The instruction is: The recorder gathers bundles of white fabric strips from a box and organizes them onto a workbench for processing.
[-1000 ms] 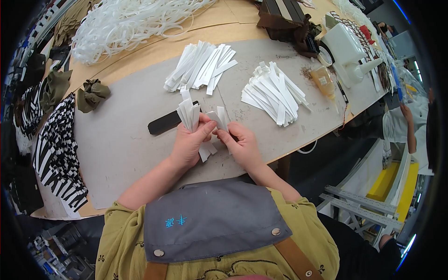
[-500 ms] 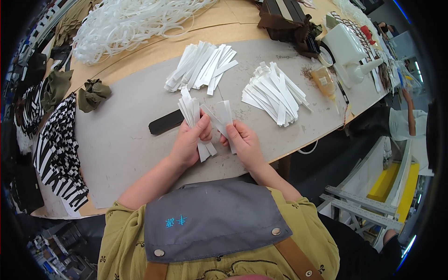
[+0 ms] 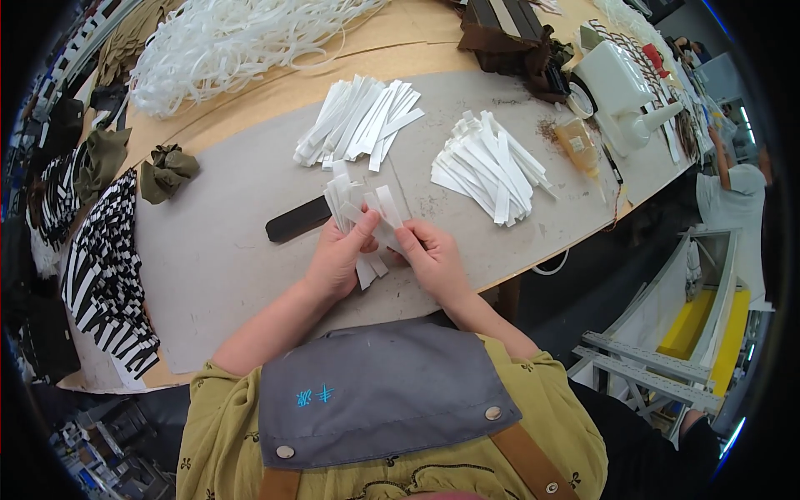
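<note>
My left hand [image 3: 340, 257] is closed round a bundle of flat white strips [image 3: 340, 202], which stick out above and below the fist. My right hand [image 3: 432, 252] pinches a few more white strips [image 3: 386, 202] between thumb and fingers, close beside the left thumb. The strips of the two hands overlap between them. Just beyond my left hand lies a flat black bar [image 3: 297, 221] on the grey table mat [image 3: 225, 275]. One loose pile of white strips [image 3: 354, 121] spreads beyond my hands, and another white pile [image 3: 487, 167] fans out to the right.
A heap of white narrow tape [image 3: 242, 50] covers the far left. Black-and-white strips [image 3: 104, 267] and a crumpled olive cloth [image 3: 169, 172] lie left. At the right are a glue bottle [image 3: 577, 146], a white container [image 3: 621, 92] and dark brown pieces [image 3: 508, 42]. A person in white [image 3: 733, 208] stands beyond.
My right hand has moved slightly left, bringing its strips against those in my left hand. At the far right the other person has shifted and shows more fully.
</note>
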A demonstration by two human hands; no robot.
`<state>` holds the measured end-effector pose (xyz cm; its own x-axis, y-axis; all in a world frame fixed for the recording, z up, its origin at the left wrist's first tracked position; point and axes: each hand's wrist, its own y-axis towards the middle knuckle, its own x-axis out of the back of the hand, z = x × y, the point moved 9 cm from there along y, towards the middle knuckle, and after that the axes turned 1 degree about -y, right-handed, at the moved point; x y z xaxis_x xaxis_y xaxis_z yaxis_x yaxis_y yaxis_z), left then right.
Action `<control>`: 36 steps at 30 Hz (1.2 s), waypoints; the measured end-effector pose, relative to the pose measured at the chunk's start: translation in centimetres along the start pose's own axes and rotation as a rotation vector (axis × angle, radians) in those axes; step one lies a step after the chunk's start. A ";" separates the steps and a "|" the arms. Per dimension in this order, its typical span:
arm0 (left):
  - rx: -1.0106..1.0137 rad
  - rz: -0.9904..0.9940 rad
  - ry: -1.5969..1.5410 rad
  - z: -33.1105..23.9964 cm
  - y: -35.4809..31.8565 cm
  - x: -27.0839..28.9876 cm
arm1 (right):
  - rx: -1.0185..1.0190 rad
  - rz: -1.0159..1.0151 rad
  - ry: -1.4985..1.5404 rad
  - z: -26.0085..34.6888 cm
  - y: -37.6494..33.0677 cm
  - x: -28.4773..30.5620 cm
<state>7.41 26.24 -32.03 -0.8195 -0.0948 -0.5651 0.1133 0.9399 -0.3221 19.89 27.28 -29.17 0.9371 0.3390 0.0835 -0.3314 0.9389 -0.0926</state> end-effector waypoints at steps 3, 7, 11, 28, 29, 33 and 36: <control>-0.028 -0.017 -0.108 -0.1 0.0 -0.1 | 0.028 -0.046 0.057 0.1 0.0 0.3; -0.098 -0.024 -0.202 -0.8 0.3 -0.3 | -0.094 -0.030 0.246 -0.9 -0.2 -0.3; 0.023 0.131 -0.290 -0.2 0.1 -0.8 | -0.059 -0.003 0.189 -0.7 -0.3 -0.1; -0.028 0.043 -0.066 -0.1 0.1 -1.1 | 0.388 -0.863 -1.033 9.5 -1.2 12.6; -0.024 0.067 -0.081 -0.1 0.2 -1.3 | 0.392 -0.864 -1.038 8.7 -1.2 13.8; 0.015 0.115 -0.095 0.1 0.5 -1.6 | 0.221 -0.736 -1.208 4.5 0.2 15.8; 0.051 0.092 -0.080 0.2 0.4 -1.8 | 0.250 -0.771 -1.223 4.4 0.3 16.0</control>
<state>9.05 26.70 -31.33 -0.7573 -0.0368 -0.6521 0.2162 0.9280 -0.3034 34.35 33.22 -23.47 0.2547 -0.5220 0.8140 0.0682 0.8494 0.5233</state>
